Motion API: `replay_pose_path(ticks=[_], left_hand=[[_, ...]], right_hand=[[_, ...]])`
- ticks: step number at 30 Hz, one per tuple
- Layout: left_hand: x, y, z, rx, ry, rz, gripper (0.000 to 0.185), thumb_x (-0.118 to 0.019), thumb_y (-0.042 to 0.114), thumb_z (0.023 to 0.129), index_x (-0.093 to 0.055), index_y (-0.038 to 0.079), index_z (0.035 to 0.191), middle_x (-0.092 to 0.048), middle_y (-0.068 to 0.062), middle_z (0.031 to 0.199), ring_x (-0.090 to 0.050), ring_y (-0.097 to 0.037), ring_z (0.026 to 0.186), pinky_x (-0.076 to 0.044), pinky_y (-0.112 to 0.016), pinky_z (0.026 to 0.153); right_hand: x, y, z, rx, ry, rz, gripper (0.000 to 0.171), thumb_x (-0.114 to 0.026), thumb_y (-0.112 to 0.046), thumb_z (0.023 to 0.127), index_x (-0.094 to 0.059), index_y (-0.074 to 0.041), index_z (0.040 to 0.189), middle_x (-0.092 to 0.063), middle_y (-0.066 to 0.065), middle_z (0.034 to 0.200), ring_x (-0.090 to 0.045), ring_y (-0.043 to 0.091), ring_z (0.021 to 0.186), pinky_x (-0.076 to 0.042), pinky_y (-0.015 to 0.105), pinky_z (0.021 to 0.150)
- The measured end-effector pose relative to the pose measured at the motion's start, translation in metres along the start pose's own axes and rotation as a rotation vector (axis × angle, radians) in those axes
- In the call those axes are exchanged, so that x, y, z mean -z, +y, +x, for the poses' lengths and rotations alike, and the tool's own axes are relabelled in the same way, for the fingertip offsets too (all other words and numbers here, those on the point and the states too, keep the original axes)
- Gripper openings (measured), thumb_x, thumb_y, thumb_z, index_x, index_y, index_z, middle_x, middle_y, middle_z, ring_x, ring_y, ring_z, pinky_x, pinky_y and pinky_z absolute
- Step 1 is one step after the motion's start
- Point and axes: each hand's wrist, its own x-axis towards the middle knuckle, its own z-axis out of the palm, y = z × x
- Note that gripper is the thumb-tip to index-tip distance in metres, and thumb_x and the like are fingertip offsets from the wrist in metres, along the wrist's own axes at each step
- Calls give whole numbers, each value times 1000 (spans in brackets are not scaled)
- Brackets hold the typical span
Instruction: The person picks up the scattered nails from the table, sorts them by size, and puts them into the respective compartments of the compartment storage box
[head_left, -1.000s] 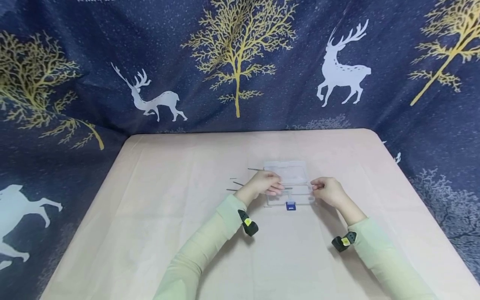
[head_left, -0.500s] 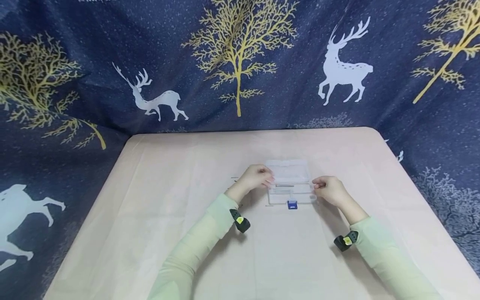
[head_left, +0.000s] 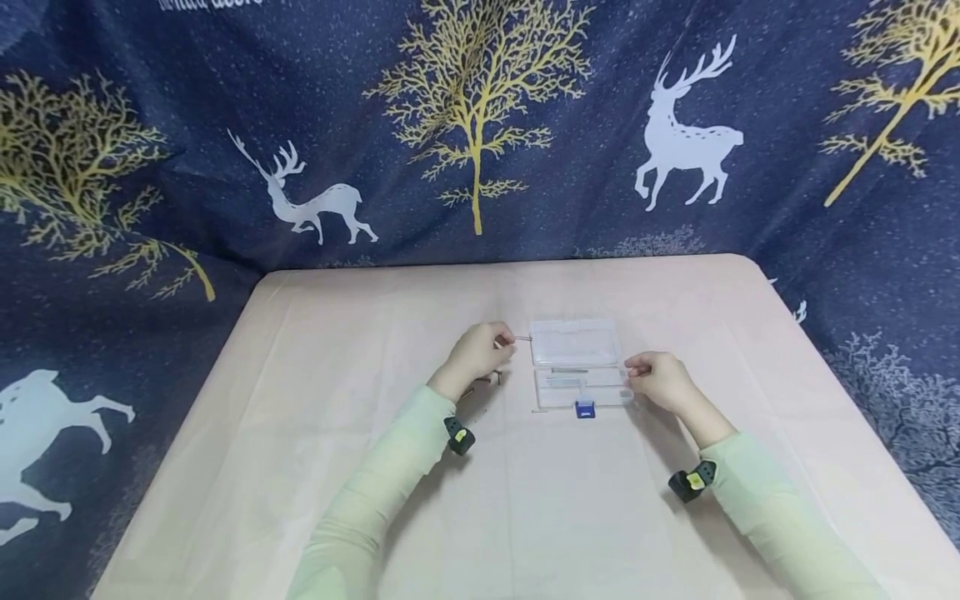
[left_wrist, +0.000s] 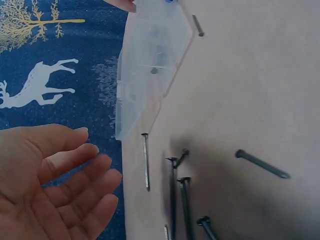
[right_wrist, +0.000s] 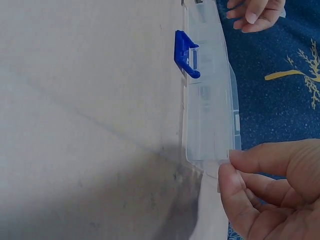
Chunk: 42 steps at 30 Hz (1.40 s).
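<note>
A clear plastic compartment box (head_left: 543, 400) lies on the table with its lid (head_left: 576, 342) folded back and a blue latch (head_left: 585, 409) at the front. My right hand (head_left: 660, 382) pinches the box's right end between thumb and forefinger. Inside the rear compartment lies a nail (head_left: 570, 371). My left hand (head_left: 480, 348) is left of the lid, its fingers apart and loosely bent, holding nothing in the left wrist view. Close to its fingertips, a single nail (left_wrist: 146, 162) lies beside the lid.
Several more nails lie under and around my left hand, among them a long nail (left_wrist: 172, 200) and a shorter nail (left_wrist: 262, 164). A small nail (left_wrist: 198, 25) is by the box's front left corner. Behind the table (head_left: 585, 500) hangs a dark blue cloth (head_left: 420, 208).
My left hand has moved left from over the box to beside the lid. The nail that stuck out from its fingers now lies in the box. My right hand stays at the box's end.
</note>
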Motion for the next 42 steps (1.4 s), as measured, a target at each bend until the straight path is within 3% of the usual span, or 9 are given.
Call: replay_pose_path(ticks=[5, 13, 25, 34, 42], left_hand=[[-2, -6, -1, -1, -63, 45, 19, -62, 12, 90, -64, 4, 108, -67, -10, 107, -63, -23, 98, -52, -36, 89], [-10, -17, -3, -75, -139, 240, 20, -68, 7, 83, -66, 7, 103, -66, -6, 106, -60, -20, 101, -50, -33, 93], [-19, -24, -3, -79, -105, 307, 7, -66, 11, 86, -68, 9, 93, -63, -4, 95, -60, -18, 91, -53, -30, 87], [-21, -28, -2, -181, -69, 374, 4, -67, 8, 86, -70, 7, 88, -64, -5, 90, -61, -18, 86, -53, -27, 82], [-22, -28, -4, -187, -51, 390, 4, -68, 8, 85, -72, 9, 85, -65, -4, 89, -62, -17, 85, -54, -28, 81]], right_hand=[[0, -1, 0, -4, -3, 1, 33, -62, 0, 80, -59, 17, 107, -65, 25, 91, -63, 32, 82, -56, 37, 71], [-1, 1, 1, -30, -6, 2, 33, -62, -1, 81, -59, 16, 109, -65, 25, 93, -63, 31, 84, -56, 36, 72], [-1, 1, -1, -26, -3, 14, 33, -63, -1, 80, -59, 16, 109, -65, 25, 92, -63, 29, 81, -55, 29, 66], [-1, 1, 1, -19, 1, 10, 33, -62, 0, 80, -59, 16, 108, -65, 24, 91, -62, 27, 80, -54, 29, 66], [-2, 1, 1, -22, 3, 4, 32, -61, 0, 80, -59, 16, 108, -65, 24, 91, -62, 27, 80, -54, 26, 64]])
